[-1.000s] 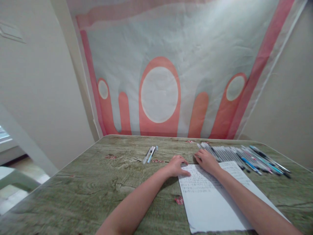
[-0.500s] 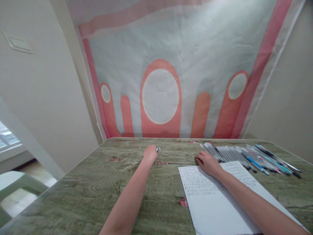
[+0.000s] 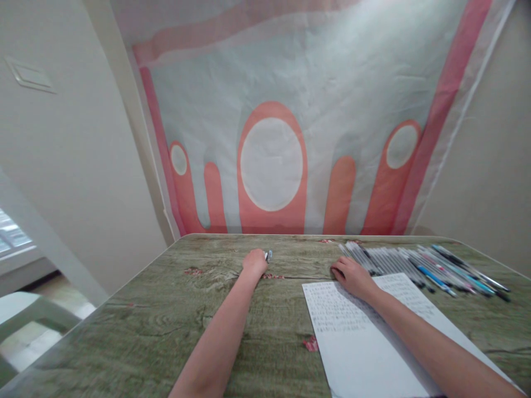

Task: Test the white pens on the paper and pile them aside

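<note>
Near the far side of the table, my left hand [image 3: 254, 262] is closed on a small bunch of pens [image 3: 269, 256]. Only their pale blue, white and dark ends stick out to the right of the fist; the rest is hidden. My right hand [image 3: 352, 275] rests across the top edge of a sheet of paper [image 3: 357, 359] with rows of handwriting. Its fingers are curled together, and whatever may lie under them is hidden. Just beyond and to the right of that hand lies a row of pens [image 3: 388, 258], mostly clear with dark caps.
More pens continue the row rightwards, among them a bright blue pen [image 3: 436, 280]. The table [image 3: 136, 331] has a wood-grain surface. A printed pink and grey sheet [image 3: 319, 138] hangs behind it. A pale plastic stool [image 3: 33, 315] stands at the lower left.
The left hand has lowered very slightly, with the pens still in it. The right hand and the paper have stayed in place.
</note>
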A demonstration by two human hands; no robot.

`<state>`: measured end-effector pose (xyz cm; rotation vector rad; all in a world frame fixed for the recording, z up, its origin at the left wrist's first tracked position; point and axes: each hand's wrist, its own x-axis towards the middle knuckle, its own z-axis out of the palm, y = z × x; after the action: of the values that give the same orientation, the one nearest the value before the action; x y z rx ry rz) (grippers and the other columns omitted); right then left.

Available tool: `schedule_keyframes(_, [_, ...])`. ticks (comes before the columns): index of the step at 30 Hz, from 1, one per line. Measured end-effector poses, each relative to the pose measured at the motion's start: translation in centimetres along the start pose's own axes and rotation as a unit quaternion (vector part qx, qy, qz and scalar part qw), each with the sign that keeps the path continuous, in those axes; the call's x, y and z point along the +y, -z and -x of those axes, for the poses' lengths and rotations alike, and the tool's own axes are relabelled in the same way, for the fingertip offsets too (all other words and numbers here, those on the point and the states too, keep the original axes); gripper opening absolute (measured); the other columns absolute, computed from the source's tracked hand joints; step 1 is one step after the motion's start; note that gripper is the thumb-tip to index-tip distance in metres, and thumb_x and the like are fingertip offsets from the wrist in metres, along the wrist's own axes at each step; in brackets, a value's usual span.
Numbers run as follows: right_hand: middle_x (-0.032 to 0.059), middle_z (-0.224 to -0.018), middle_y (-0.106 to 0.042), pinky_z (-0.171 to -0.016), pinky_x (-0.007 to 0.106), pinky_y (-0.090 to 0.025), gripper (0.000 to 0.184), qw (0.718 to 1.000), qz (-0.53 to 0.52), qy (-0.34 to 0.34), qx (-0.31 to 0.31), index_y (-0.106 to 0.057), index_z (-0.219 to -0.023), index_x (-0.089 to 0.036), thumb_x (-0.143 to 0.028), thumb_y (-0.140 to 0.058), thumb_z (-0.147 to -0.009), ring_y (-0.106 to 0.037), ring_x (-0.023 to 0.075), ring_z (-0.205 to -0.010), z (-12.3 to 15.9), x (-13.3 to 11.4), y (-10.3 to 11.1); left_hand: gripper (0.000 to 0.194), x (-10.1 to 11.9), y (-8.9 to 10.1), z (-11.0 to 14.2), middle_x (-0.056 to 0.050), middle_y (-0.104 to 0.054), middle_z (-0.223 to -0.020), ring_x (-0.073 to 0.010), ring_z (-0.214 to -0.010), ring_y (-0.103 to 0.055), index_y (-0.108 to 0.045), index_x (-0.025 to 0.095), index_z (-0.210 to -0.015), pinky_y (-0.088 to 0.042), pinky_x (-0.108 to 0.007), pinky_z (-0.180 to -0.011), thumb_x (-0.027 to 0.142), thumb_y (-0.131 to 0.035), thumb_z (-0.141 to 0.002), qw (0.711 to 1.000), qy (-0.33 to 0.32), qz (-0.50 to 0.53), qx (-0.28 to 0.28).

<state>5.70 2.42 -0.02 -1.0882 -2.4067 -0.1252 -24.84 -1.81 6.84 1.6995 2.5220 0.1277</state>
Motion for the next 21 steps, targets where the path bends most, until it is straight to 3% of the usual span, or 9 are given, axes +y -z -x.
schedule_keyframes(11, [0.0065, -0.08, -0.056, -0.073, 0.028, -0.038, 0.023, 1.0, -0.007, 0.002, 0.006, -0.064, -0.084, -0.018, -0.021, -0.041, -0.082, -0.051, 0.0178, -0.079, -0.1, 0.0, 0.0, 0.035, 0.0, -0.3, 0.0, -0.012, -0.066, -0.093, -0.0219, -0.086, -0.062, -0.066, 0.018, -0.083, -0.046, -0.021, -0.067, 0.025, -0.07, -0.049, 0.999, -0.018, -0.027, -0.04])
schedule_keyframes(21, [0.0062, -0.079, -0.056, -0.073, 0.028, -0.037, 0.023, 1.0, 0.001, 0.003, 0.007, -0.063, -0.083, -0.018, -0.021, -0.04, -0.082, -0.051, 0.0176, -0.079, 0.0, 0.0, 0.0, 0.034, -0.4, -1.5, -0.6, -0.013, -0.067, -0.089, -0.0232, -0.081, -0.062, -0.066, 0.017, -0.076, -0.044, -0.023, -0.061, 0.032, -0.069, -0.045, 0.999, -0.021, -0.032, -0.036])
